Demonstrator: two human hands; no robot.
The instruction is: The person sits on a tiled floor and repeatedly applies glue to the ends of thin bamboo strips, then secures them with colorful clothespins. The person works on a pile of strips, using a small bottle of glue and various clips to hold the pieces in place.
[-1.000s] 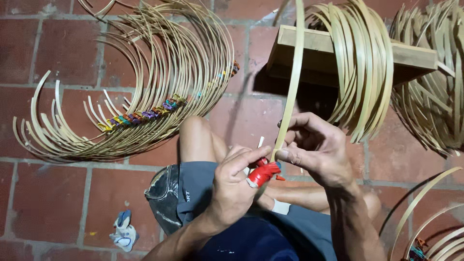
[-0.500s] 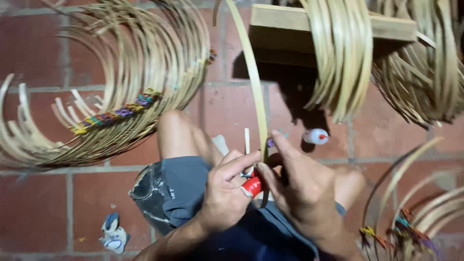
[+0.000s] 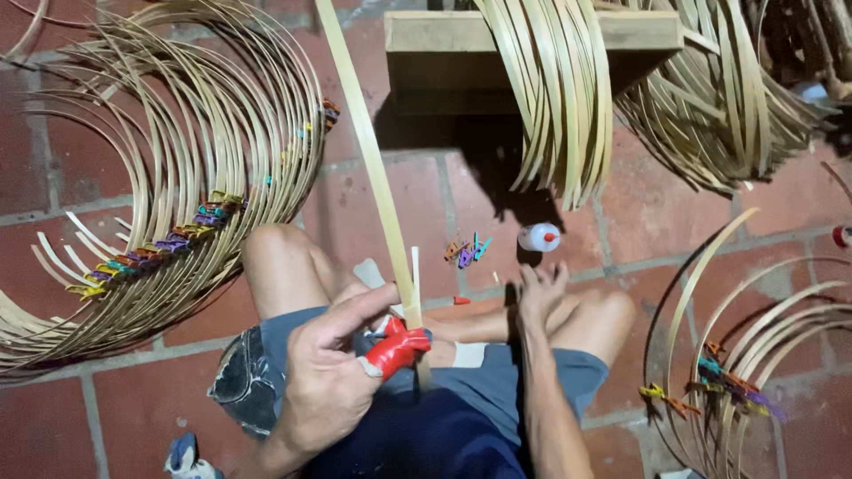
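Note:
I sit cross-legged on a red brick floor. My left hand grips a long pale bamboo strip near its lower end, the thumb wrapped in red tape. The strip rises up and to the left across the view. My right hand is stretched forward over my shin, fingers apart and holding nothing. Just beyond its fingertips lie a few small coloured clips and a small white bottle with a red cap on the bricks.
A large bundle of curved bamboo strips with coloured clips lies to the left. More clipped hoops lie at right. A wooden stool draped with strips stands ahead, with another pile beside it.
My right hand has let go of the strip and reached forward toward the clips and bottle. My left hand still holds the strip, which now leans to the left.

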